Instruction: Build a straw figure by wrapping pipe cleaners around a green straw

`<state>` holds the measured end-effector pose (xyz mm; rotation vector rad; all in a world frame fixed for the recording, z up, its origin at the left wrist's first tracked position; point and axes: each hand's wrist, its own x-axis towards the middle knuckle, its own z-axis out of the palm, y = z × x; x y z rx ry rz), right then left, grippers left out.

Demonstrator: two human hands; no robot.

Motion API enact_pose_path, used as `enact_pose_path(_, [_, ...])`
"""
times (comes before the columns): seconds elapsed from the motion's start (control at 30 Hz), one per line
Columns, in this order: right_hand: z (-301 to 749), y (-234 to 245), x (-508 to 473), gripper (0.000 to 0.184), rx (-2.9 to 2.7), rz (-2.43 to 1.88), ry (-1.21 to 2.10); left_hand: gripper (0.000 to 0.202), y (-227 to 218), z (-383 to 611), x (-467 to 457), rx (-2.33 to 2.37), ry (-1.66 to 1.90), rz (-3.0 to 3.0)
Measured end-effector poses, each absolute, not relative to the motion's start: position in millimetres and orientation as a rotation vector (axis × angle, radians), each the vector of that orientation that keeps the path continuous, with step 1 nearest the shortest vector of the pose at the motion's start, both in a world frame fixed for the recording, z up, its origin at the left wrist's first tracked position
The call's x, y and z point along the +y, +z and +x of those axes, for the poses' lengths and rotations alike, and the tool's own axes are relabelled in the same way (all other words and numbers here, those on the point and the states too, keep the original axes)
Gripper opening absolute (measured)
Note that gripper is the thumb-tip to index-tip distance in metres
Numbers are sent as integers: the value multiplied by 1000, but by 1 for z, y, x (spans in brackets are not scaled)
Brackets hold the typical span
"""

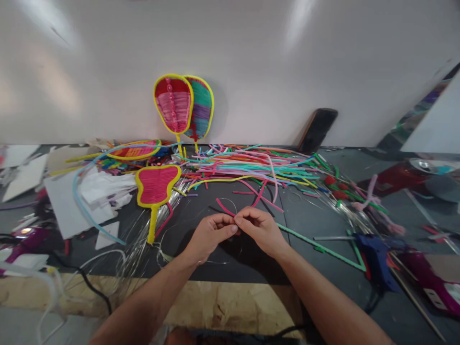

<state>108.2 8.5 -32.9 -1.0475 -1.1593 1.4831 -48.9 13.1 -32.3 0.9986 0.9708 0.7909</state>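
My left hand and my right hand meet fingertip to fingertip above the dark table, both closed in a pinch. A short dark-pink pipe cleaner runs into the pinched fingertips. Another dark-pink piece shows just behind my right hand; whether the two are joined I cannot tell. A thin, clear wire curves around the fingers. To the left lies a small fan shape of pink pipe cleaners with a yellow rim and handle.
Two finished-looking fans lean on the white wall. Many coloured pipe cleaners lie across the back, beside a leaning phone. At right are a blue glue gun and a red can. White paper and wires clutter the left.
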Motion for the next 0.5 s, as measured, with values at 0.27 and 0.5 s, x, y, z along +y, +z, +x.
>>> enact_pose_path(0.27, [117, -33, 11, 23, -1195, -1147, 1544, 18, -28, -54, 17, 1137, 781, 1441])
enact_pose_path(0.5, [119, -38, 12, 18, -1334, -1172, 1547, 12, -25, -55, 18, 1181, 721, 1690])
